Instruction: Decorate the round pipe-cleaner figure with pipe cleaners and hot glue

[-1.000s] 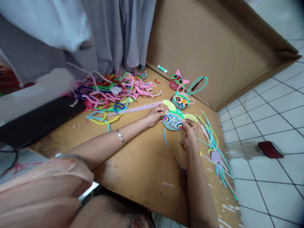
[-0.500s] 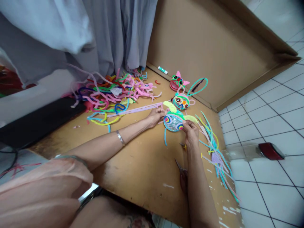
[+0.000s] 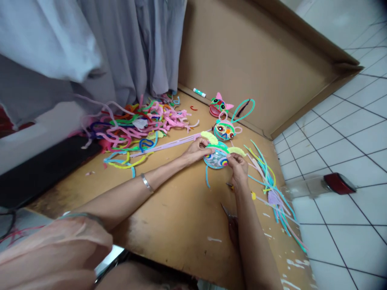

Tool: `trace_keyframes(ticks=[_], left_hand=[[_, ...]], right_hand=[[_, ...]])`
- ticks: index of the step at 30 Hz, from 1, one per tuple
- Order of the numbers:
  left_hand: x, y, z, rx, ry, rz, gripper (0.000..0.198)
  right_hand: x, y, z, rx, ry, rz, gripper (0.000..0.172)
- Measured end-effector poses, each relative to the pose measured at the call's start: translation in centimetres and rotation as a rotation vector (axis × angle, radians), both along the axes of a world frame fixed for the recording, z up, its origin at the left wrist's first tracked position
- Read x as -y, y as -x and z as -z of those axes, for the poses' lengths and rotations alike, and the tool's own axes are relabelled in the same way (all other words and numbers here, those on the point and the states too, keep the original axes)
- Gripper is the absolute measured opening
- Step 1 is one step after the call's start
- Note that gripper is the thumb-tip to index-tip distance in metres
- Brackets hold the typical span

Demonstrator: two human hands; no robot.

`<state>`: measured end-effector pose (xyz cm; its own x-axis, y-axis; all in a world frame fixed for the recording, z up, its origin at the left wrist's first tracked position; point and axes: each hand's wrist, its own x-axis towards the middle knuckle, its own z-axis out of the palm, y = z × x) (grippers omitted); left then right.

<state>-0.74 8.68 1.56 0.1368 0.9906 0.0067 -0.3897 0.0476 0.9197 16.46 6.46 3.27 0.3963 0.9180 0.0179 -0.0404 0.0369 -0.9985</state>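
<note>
Between my two hands is a pipe-cleaner animal face, round and blue, with ringed eyes, a green band and pale yellow ears. My left hand grips its left upper edge, thumb across the front near one eye. At the right edge, below the other ear, the fingers of my right hand pinch it. A blue pipe cleaner hangs from its lower left. Just beyond lies a second face with round pink ears, and behind that a red and green one with pink pointed ears.
A heap of mixed pipe cleaners lies at the left by the grey curtain. More strands are along the right edge. Scissors lie partly under my right forearm. A glue stick rests by the cardboard wall.
My left thumb has moved onto the front of the blue face, now partly covering its left eye. The whole view has shifted slightly. Both hands keep hold.
</note>
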Motion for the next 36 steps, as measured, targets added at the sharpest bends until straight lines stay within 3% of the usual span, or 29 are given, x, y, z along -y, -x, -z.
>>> trace_keyframes(ticks=[14, 26, 36], left_hand=[[-0.32, -0.39, 0.74, -0.301, -0.149, -0.115, 0.034], [-0.38, -0.56, 0.94, -0.281, -0.118, -0.115, 0.035], [-0.11, -0.35, 0.57, -0.206, -0.115, -0.043, 0.037]], right_hand=[[-0.07, -0.11, 0.62, 0.055, -0.054, -0.035, 0.037], [0.34, 0.24, -0.09, 0.074, -0.024, -0.063, 0.045], [0.24, 0.74, -0.07, 0.037, 0.004, 0.001, 0.049]])
